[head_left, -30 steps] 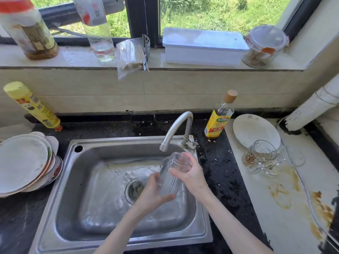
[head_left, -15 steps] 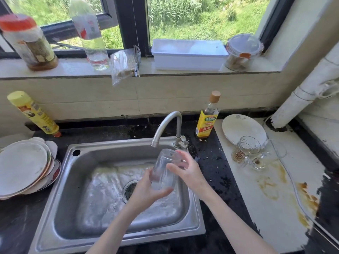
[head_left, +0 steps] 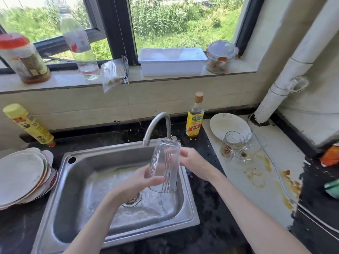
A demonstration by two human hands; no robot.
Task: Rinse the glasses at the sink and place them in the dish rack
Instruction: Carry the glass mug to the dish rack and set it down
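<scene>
Little lettering can be read. On the yellow-labelled bottle [head_left: 194, 118] behind the tap, a green oval badge with small characters is seen above large red characters, possibly 料酒. A red seal-style character is printed on the glass mug [head_left: 231, 146] beside the plate. Print on the yellow spray can [head_left: 29, 124] and on the windowsill bottles is too blurred to be made out.

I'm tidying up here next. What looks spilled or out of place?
Brown stains are smeared across the pale counter right of the sink, below two glass mugs. A plastic bag also hangs over the windowsill's edge.
</scene>
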